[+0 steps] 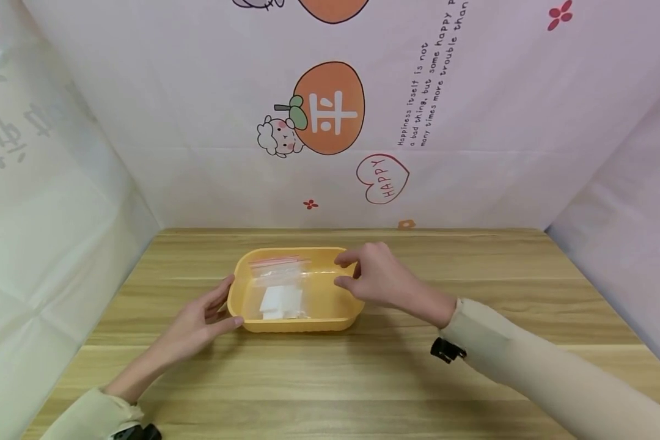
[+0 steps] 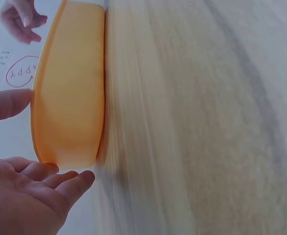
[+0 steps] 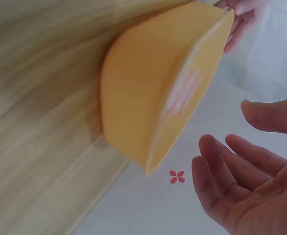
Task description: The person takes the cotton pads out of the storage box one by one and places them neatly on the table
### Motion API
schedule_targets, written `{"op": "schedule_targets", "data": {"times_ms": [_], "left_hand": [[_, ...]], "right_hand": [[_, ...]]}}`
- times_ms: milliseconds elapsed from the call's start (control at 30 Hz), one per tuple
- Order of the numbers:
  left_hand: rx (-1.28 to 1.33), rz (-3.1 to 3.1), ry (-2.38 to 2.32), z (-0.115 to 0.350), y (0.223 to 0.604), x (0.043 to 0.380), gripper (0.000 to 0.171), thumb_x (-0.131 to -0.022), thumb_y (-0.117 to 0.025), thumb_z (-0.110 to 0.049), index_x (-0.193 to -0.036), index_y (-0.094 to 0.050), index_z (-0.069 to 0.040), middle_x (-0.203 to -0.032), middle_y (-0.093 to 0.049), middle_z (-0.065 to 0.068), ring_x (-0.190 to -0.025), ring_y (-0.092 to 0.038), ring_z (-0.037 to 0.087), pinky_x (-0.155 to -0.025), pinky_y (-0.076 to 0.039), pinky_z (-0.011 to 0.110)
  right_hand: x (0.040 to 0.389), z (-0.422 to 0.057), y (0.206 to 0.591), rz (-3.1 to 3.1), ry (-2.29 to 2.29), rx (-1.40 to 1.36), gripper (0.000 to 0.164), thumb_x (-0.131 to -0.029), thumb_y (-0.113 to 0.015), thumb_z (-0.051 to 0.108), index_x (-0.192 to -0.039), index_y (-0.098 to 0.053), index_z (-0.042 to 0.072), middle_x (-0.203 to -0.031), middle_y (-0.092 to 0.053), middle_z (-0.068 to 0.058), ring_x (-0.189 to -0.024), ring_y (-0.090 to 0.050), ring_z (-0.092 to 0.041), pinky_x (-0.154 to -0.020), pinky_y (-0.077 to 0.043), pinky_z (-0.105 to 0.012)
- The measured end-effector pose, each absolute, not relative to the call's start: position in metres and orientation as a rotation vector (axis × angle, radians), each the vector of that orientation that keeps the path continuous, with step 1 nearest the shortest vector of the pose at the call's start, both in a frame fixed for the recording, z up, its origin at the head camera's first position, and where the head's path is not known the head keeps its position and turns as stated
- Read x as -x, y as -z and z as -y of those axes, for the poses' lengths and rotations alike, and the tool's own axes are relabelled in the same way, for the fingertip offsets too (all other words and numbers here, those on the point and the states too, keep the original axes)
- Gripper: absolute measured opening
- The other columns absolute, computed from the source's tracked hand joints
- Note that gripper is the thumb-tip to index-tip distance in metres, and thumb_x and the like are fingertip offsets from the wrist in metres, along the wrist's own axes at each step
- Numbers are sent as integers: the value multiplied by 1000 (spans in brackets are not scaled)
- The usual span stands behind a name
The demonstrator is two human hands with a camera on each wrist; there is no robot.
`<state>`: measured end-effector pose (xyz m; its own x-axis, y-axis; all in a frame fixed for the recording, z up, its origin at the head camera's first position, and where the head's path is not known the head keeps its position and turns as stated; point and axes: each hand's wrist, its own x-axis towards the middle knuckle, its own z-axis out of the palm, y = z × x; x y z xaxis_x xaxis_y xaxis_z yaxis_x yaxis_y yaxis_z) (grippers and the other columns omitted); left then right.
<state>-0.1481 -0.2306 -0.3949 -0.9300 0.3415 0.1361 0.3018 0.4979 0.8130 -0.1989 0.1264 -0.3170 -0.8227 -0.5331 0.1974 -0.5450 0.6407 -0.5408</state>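
Observation:
A yellow plastic basin (image 1: 330,299) with rounded corners sits on the wooden table. Inside, toward its left side, lie clear zip bags (image 1: 277,275) with pink-red seal strips and white, flat square contents. My left hand (image 1: 200,324) holds the basin's near left corner, the thumb at the rim and the fingers against the outer end wall (image 2: 65,112). Over the basin's right end hovers my right hand (image 1: 376,275), its fingers loosely bent and thumb apart. In the right wrist view nothing shows between that hand's fingers (image 3: 212,181).
The wooden table (image 1: 473,379) extends around the basin on every side. Behind it hangs a white printed cloth (image 1: 225,189), with more pale cloth (image 1: 49,214) at the left and right. Dark devices (image 1: 448,349) are strapped at both sleeve cuffs.

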Motion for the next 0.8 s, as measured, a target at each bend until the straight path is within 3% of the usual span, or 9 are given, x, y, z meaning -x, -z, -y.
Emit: {"op": "schedule_targets", "data": {"times_ms": [267,567,800], "left_hand": [[-535,-2638,-1491,226,394,148,85,-99,-76,-16,-163,-26,7,-166,-28,28,-143,-44,43,-108,-47,49],[-513,-2546,-1556,225,394,154,86,-100,-74,-15,-164,-21,7,-168,-23,29,-148,-36,42,-113,-39,42],[-502,-2409,-1673,227,397,154,88,-99,-74,-11,-164,-18,8,-168,-17,31,-150,-31,43,-108,-38,19]], "right_hand": [[230,-105,312,3051,-1095,-993,27,-96,-74,10,-121,-76,-1,-105,-78,-7,-95,-74,-19,-81,-61,-31],[251,-76,329,3222,-1519,-837,36,-101,-64,9,-134,-65,-6,-118,-74,-17,-91,-71,-31,-76,-62,-37],[253,-62,342,3252,-1612,-740,34,-99,-65,8,-131,-65,-4,-102,-70,-10,-78,-68,-25,-73,-61,-37]]}}
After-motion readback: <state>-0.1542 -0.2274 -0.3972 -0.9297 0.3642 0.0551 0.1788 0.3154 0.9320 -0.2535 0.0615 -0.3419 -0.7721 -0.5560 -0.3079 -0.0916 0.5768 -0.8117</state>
